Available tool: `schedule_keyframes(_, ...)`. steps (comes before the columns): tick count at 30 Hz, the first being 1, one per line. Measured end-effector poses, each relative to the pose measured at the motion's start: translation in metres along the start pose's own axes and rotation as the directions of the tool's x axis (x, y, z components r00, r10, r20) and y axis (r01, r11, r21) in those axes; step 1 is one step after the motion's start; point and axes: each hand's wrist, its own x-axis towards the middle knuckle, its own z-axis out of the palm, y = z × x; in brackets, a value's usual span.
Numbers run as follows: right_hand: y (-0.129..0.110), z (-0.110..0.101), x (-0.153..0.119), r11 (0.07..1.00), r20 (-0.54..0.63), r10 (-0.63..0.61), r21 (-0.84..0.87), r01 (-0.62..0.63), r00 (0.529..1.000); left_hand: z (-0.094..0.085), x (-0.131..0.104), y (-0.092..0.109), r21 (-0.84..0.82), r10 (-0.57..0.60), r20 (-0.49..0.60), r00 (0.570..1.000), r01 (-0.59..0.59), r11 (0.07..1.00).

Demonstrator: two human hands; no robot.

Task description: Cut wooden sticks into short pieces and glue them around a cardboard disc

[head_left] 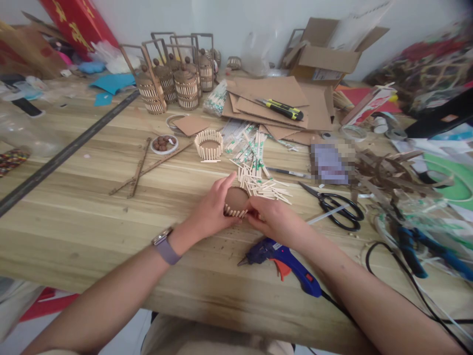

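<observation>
A round brown cardboard base [237,198] with short wooden sticks [235,212] standing along its near edge is held low over the table. My left hand [211,206] is closed around its left side, thumb below and fingers at the far rim. On the right, my right hand [272,216] pinches at the rim; whatever lies between its fingertips is hidden. Just beyond the base spreads a loose pile of cut sticks [264,188]. A blue hot glue gun [283,259] lies below my right hand. Farther back stands a small cup-shaped ring of sticks [209,146].
Black-handled scissors [338,209] and a pen [288,172] lie to the right, with pliers [410,251] beyond. Stacked cardboard [266,103] carries a utility knife [284,109]. Several lantern-like stick baskets [186,88] stand behind a dish of brown beads [164,144]. A dark bar [74,143] crosses the left.
</observation>
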Motion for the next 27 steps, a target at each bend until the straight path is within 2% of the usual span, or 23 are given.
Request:
schedule_keyframes(12,0.003,0.005,0.0,0.997,-0.006,-0.07,-0.034,0.069,0.998,-0.001,0.0,0.005,-0.002,0.02,0.016,1.0,-0.019,1.0)
schedule_keyframes(18,0.001,0.005,0.0,0.999,-0.016,-0.031,-0.037,0.03,0.999,0.001,0.0,0.007,0.001,0.042,0.001,0.999,-0.042,0.999)
schedule_keyframes(21,0.0,0.003,0.0,0.999,0.018,0.022,-0.023,-0.022,1.0,0.001,0.0,0.006,0.007,0.058,-0.007,0.998,-0.058,0.998)
schedule_keyframes(24,0.0,-0.003,-0.001,0.999,0.062,0.036,0.016,-0.037,0.997,-0.001,0.0,0.006,0.012,0.082,0.0,0.997,-0.082,0.997)
schedule_keyframes(27,0.0,-0.015,-0.002,0.996,0.012,0.061,0.058,-0.062,0.998,-0.002,-0.001,0.007,0.043,0.099,-0.004,0.995,-0.099,0.994)
